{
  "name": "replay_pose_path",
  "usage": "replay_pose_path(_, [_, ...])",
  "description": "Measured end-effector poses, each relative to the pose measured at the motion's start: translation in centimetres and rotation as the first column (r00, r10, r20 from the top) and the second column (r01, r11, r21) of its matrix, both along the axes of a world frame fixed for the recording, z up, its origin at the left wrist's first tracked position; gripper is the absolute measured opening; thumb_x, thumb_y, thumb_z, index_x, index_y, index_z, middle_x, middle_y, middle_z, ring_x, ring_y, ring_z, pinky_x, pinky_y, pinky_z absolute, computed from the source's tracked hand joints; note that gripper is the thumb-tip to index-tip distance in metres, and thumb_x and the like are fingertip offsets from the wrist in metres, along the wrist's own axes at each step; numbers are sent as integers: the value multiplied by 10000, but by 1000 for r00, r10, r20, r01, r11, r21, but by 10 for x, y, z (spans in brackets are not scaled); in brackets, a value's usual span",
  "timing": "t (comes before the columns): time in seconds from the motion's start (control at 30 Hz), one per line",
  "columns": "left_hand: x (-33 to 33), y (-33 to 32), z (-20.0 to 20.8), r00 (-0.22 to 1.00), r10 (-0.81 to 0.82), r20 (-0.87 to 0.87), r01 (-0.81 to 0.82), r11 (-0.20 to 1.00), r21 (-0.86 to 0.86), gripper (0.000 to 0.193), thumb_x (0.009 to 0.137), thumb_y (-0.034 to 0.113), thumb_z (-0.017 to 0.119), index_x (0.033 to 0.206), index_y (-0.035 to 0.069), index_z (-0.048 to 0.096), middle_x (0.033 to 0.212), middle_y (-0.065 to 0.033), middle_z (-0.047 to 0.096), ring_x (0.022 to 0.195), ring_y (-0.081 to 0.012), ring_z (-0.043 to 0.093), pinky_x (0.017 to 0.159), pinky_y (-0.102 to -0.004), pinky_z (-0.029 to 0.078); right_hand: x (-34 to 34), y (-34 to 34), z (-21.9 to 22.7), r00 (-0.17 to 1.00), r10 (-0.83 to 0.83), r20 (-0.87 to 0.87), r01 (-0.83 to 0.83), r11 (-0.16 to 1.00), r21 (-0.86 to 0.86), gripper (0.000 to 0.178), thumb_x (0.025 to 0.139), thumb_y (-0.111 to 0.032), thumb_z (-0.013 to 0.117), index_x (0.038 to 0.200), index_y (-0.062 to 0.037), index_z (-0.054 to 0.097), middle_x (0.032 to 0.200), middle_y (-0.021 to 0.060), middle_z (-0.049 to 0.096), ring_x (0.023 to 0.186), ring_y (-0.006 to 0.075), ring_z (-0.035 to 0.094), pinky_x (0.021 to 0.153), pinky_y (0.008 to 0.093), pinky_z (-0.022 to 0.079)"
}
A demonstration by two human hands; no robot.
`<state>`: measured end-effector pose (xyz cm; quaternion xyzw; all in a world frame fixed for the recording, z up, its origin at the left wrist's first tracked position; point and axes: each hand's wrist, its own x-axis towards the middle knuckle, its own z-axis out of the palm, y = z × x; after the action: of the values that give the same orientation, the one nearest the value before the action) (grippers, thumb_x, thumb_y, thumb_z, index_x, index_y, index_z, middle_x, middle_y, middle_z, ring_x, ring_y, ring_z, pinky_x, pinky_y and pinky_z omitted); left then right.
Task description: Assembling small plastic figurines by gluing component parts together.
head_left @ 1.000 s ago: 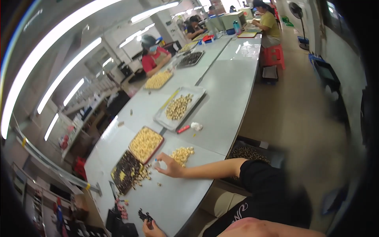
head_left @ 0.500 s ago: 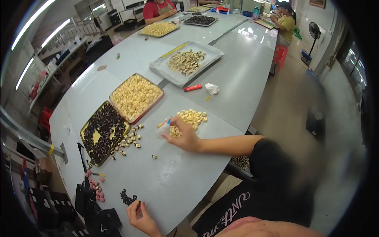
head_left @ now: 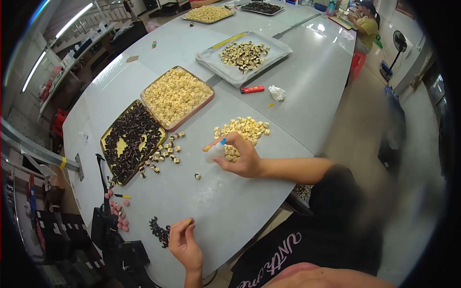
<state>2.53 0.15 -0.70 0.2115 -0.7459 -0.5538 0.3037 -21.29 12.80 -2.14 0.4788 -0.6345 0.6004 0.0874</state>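
Note:
Upright in my right hand [head_left: 244, 158] is a small translucent squeeze bottle [head_left: 214, 152] with a blue tip, fingers wrapped round it. It hovers over the table beside a loose pile of cream-coloured small cube-like pieces [head_left: 248, 128]. My left hand [head_left: 186, 245] pinches a tiny dark piece [head_left: 191, 222] between thumb and forefinger, its exact shape too small to make out. Right by that hand lies a little heap of black curled pieces [head_left: 159, 231]. A single cream-and-dark piece [head_left: 197, 176] sits alone between my two hands.
A tray of black curls [head_left: 126, 146] and a tray of cream pieces [head_left: 176, 98] stand at left, with loose two-tone pieces [head_left: 165, 152] alongside. Farther off are a lined tray [head_left: 278, 52], red lighter [head_left: 252, 90] and crumpled tissue [head_left: 277, 93]. Pink balls [head_left: 119, 213] lie near black equipment [head_left: 129, 254].
My left hand has risen away from the black heap, a small dark piece now showing at its fingertips. The right hand keeps hold of the bottle. The whole view has shifted somewhat.

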Motion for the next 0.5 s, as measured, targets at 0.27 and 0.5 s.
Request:
replay_pose_path(0.27, [-26, 14, -7, 977, -212, 15, 202, 949, 242, 90, 868, 2, 560, 944, -18, 604, 951, -91, 592, 809, -132, 586, 669, -227, 488, 6, -10, -4, 920, 226, 322, -202, 974, -104, 293, 881, -73, 548, 1122, -12, 394, 1029, 141, 590, 891, 173, 594, 794, 296, 472])
replay_pose_path(0.5, [-47, 10, -5, 996, -83, -34, 88, 812, 577, 192, 836, 12, 613, 1016, -53, 600, 1004, -119, 615, 833, -158, 612, 700, -240, 504, 4, -17, 24, 694, 406, 595, -386, 907, -168, 297, 936, -146, 487, 1180, -11, 385, 1056, 115, 557, 843, 142, 578, 759, 291, 465])
